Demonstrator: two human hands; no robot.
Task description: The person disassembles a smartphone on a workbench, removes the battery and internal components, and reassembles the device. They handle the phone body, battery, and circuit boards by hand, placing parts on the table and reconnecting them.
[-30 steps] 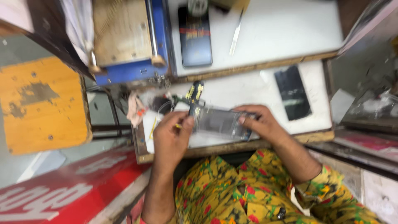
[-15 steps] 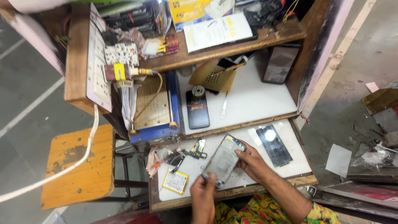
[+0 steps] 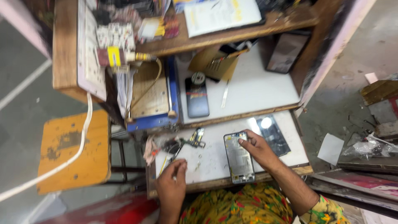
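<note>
Silver-grey and stripped of its back, the opened phone (image 3: 239, 158) lies flat on the white worktop (image 3: 215, 159), near its front edge and a little right of the middle. We see the right hand (image 3: 256, 148) resting on the phone's upper right corner, fingers (image 3: 242, 141) bent down onto the frame and pressing it rather than wrapped around it. The left hand (image 3: 172, 184) sits at the worktop's front left, well apart from the phone, its fingers pinched together on something small; we cannot tell what it is. Between the two hands we find loose small parts and a yellow-and-black tool (image 3: 195, 138) near a tangle of wires (image 3: 170, 146). Just right of the phone lies a dark glass panel (image 3: 272, 135), catching a bright reflection. On the raised white shelf behind it we see a second phone (image 3: 197, 97) lying face up, and tweezers (image 3: 224, 93) beside it. A blue-edged wooden board (image 3: 150, 97) stands to the left, and an orange stool (image 3: 74, 150) sits beyond the worktop's left side.
</note>
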